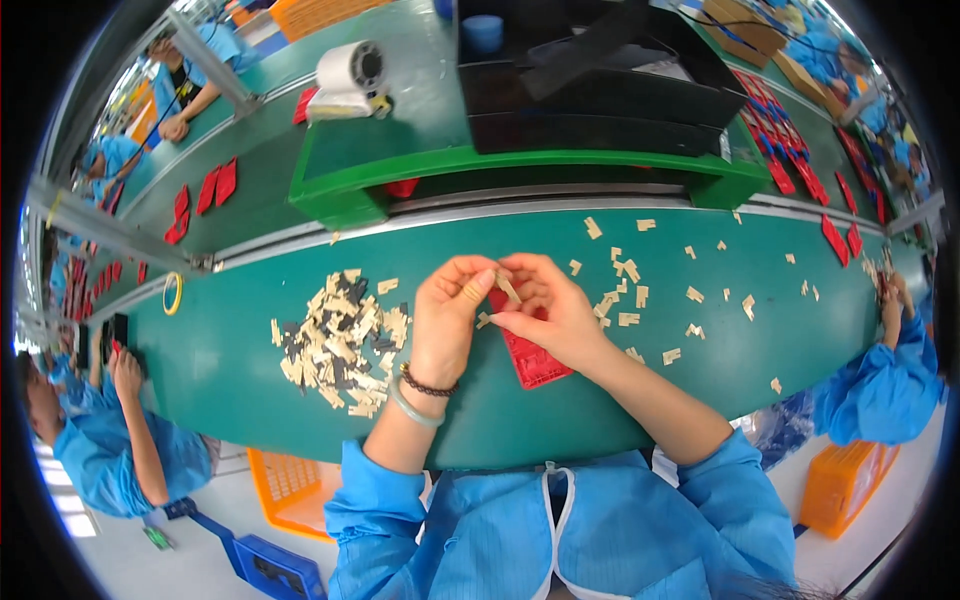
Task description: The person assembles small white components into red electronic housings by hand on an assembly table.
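Note:
Both my hands meet over the middle of the green table. My left hand [447, 312] is closed, its thumb and fingers pinching a small beige strip-shaped piece [508, 288]. Close beside it, my right hand [560, 318] has its fingers curled in towards the same piece; what they grip is partly hidden. Another beige bit [484, 320] shows by the right thumb tip. Under the hands is a red rectangular panel [538, 364] with a raised edge, its upper part covered by my fingers. Whether a hand also holds the panel, I cannot tell.
Left of my hands lies a heap of beige and black pieces [340, 340]; several beige pieces [640, 296] are scattered to the right. A green shelf [430, 163] beyond carries a black bin [600, 132] and a white roll [350, 68]. Co-workers sit at both sides.

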Tool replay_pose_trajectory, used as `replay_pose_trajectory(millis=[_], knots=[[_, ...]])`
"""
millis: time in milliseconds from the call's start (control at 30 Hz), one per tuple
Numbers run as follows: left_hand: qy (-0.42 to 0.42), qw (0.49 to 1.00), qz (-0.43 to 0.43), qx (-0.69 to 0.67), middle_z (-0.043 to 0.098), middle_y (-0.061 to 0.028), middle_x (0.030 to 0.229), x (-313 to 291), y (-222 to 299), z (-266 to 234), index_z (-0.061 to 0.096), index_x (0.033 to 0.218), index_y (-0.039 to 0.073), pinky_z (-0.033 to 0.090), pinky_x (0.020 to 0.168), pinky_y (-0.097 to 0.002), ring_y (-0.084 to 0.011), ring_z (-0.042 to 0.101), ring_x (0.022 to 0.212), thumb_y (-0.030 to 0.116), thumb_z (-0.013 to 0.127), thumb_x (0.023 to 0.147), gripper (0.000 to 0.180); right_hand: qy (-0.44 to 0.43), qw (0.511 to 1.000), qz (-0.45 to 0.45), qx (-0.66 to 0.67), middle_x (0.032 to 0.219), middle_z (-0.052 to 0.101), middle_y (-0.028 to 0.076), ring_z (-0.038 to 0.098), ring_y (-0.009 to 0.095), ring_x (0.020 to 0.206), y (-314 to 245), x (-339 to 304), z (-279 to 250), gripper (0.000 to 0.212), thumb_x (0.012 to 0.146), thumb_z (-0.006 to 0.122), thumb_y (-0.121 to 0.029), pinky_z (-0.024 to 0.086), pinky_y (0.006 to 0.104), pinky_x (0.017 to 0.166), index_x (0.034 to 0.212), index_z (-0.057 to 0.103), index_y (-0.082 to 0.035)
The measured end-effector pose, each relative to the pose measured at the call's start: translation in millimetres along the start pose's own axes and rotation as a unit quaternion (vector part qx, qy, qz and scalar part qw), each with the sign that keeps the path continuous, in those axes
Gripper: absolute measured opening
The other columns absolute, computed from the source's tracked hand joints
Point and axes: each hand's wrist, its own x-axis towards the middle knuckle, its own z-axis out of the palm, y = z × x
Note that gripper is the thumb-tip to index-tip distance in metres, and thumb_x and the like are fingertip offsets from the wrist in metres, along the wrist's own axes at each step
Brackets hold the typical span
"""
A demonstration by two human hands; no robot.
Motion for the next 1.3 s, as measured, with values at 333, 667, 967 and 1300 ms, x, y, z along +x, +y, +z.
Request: replay_pose_trajectory(millis=[333,667,967,1300], knots=[[0.026,0.991,0.03,0.128,0.065,-0.0014,0.089,-11,0,11,0.064,0.097,-0.001,0.047,0.076,-0.0203,-0.0086,0.058,0.082,0.006,0.066,0.091,0.01,0.078,0.988,-0.009,0.13,0.089,0.069,0.005,0.065,0.01,0.078,-3,-3,-24,0.012,0.091,0.064,-0.005,0.053,0.0242,0.071,0.101,0.067,0.001],[-0.058,0.99,-0.04,0.123,0.068,-0.0072,0.092,-22,9,12,0.067,0.098,-0.001,0.05,0.077,-0.0233,-0.0105,0.062,0.087,0.006,0.061,0.094,0.01,0.121,0.875,-0.337,-0.326,0.089,0.063,0.009,0.063,0.026,0.074,-11,-2,-21,0.021,0.076,0.072,-0.002,0.052,0.0332,0.062,0.095,0.065,-0.003],[-0.185,0.821,0.311,0.442,0.069,-0.0055,0.104,-21,17,13,0.07,0.089,0.003,0.051,0.081,-0.0322,-0.0241,0.063,0.091,-0.001,0.069,0.074,0.015,0.055,0.915,0.001,-0.399,0.082,0.067,0.006,0.063,0.01,0.071,0,5,-86,0.005,0.083,0.063,-0.002,0.05,0.0255,0.061,0.086,0.067,-0.001],[-0.056,0.912,0.139,0.382,0.067,-0.0084,0.099,-18,-5,12,0.068,0.084,0.002,0.048,0.086,-0.0352,-0.026,0.059,0.102,0.001,0.071,0.076,0.008,0.047,0.966,-0.157,-0.2,0.085,0.059,0.005,0.061,0.021,0.074,-34,-6,-57,0.019,0.072,0.062,0.006,0.049,0.0313,0.06,0.087,0.064,-0.005]])
